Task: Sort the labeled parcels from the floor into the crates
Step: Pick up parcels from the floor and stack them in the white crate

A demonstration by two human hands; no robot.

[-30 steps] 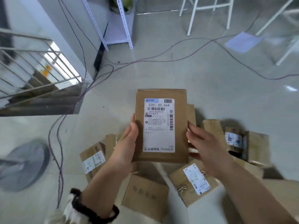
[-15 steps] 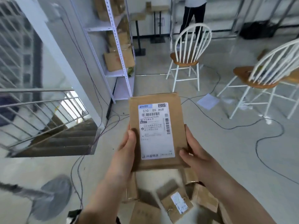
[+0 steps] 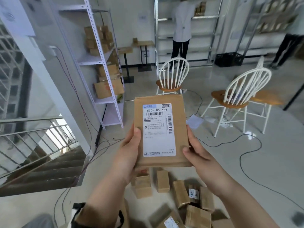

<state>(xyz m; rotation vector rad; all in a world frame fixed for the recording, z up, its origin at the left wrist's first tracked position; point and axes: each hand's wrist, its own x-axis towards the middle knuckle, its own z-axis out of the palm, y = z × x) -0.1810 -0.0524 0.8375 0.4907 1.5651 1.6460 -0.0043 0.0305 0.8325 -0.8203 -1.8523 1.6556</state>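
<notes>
You've got the flat brown parcel (image 3: pixel 160 130) up in front of you, clear of the floor and above the pile of loose parcels (image 3: pixel 181 195) at your feet. Your left hand (image 3: pixel 130 150) clamps its left edge, thumb pressed on the front face and fingers tucked behind. Your right hand (image 3: pixel 195 152) pinches the lower right corner the same way, thumb on top. Both grips sit low and to the sides, and that looks deliberate: they leave the white label (image 3: pixel 158 129) uncovered so you can read the code, 530- D5 A68, and pick a destination.

The parcel's long axis runs bottom to top in your view, near end at your hands, far end toward the white chair (image 3: pixel 172 76). The label faces you and its text reads upright. A dark crate (image 3: pixel 228 59) sits by the far shelving, well apart from you; I can't tell whether that's the one this code calls for.
</notes>
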